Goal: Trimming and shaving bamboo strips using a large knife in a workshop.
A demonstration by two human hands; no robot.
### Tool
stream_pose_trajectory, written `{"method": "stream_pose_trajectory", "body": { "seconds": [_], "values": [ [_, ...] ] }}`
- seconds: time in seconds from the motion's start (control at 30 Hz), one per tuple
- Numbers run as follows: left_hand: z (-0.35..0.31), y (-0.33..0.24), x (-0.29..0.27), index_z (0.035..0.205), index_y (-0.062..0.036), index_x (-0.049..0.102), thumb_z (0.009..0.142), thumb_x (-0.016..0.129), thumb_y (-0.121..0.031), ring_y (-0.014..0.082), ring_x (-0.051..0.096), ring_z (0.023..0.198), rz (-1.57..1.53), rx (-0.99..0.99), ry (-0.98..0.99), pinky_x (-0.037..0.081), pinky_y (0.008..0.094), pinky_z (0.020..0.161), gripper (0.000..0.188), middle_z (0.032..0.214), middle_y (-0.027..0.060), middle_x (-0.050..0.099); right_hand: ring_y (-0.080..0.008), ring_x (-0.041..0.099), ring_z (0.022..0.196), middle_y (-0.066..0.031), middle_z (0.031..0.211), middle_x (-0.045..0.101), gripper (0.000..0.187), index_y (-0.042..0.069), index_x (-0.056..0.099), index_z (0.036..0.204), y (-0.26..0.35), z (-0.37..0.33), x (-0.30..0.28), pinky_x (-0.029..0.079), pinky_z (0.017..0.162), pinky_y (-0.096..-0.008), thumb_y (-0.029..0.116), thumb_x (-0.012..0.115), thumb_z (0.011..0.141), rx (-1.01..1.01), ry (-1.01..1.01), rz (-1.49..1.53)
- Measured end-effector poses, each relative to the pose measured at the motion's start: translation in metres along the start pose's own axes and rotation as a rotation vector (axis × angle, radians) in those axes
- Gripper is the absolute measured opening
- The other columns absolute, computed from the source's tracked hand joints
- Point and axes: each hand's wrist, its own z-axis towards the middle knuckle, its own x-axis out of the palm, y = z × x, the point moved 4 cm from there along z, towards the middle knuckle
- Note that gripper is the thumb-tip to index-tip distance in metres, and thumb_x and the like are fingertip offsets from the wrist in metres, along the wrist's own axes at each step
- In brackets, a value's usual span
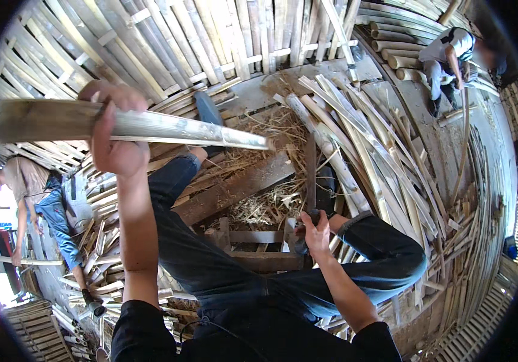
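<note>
My left hand (117,133) is raised at the left, its fingers wrapped round a split bamboo strip (186,128). The strip runs from the left rim toward the middle, its pale inner side showing toward the right end. Lower down, by my right knee, my right hand (316,235) is closed on the dark handle of what looks like a long knife (311,175). Its dark, narrow blade points away from me. Between my legs stands a low wooden frame (259,260), with a thick wooden beam (235,190) slanting beyond it.
Bamboo shavings (265,208) cover the floor ahead. Split bamboo strips (379,157) lie heaped to the right, and whole poles (391,45) are stacked at the far right. A slatted bamboo wall (210,36) closes the far side. One person (29,187) bends at the left; another (449,57) sits far right.
</note>
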Motion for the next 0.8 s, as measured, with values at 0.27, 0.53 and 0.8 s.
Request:
{"method": "stream_pose_trajectory", "body": {
  "seconds": [0.27, 0.53, 0.8],
  "values": [
    [0.012, -0.032, 0.043, 0.099, -0.0045, 0.049, 0.094, 0.049, -0.009, 0.0098, 0.035, 0.057, -0.192, -0.036, 0.196, 0.033, 0.0235, 0.058, 0.007, 0.064, -0.0003, 0.035, -0.0176, 0.056, 0.048, -0.01, 0.071, 0.059, 0.031, -0.003, 0.05, 0.103, 0.006, 0.007, 0.003, 0.048, 0.045, -0.0357, 0.014, 0.07, 0.086, 0.064, 0.152, -0.258],
    [0.015, 0.002, 0.045, 0.084, -0.009, 0.042, 0.089, 0.05, -0.004, 0.0076, 0.034, 0.056, -0.03, 0.054, 0.198, 0.027, 0.0217, 0.053, 0.011, 0.067, -0.002, 0.032, -0.0368, 0.067, 0.068, -0.0211, 0.069, 0.064, 0.053, -0.005, 0.064, 0.097, 0.021, -0.002, 0.027, 0.051, 0.061, -0.0442, 0.048, 0.066, 0.089, -0.172, 0.15, -0.698],
    [0.041, 0.032, 0.051, 0.073, -0.0076, 0.035, 0.077, 0.047, 0.005, 0.0076, 0.028, 0.05, -0.078, -0.068, 0.072, 0.024, 0.0242, 0.048, 0.018, 0.062, -0.0009, 0.03, -0.0199, 0.057, 0.052, -0.0091, 0.056, 0.056, 0.052, -0.004, 0.06, 0.089, 0.116, -0.013, 0.108, 0.047, 0.053, -0.0376, 0.047, 0.054, 0.099, -0.388, 0.171, -0.447]
  ]
}}
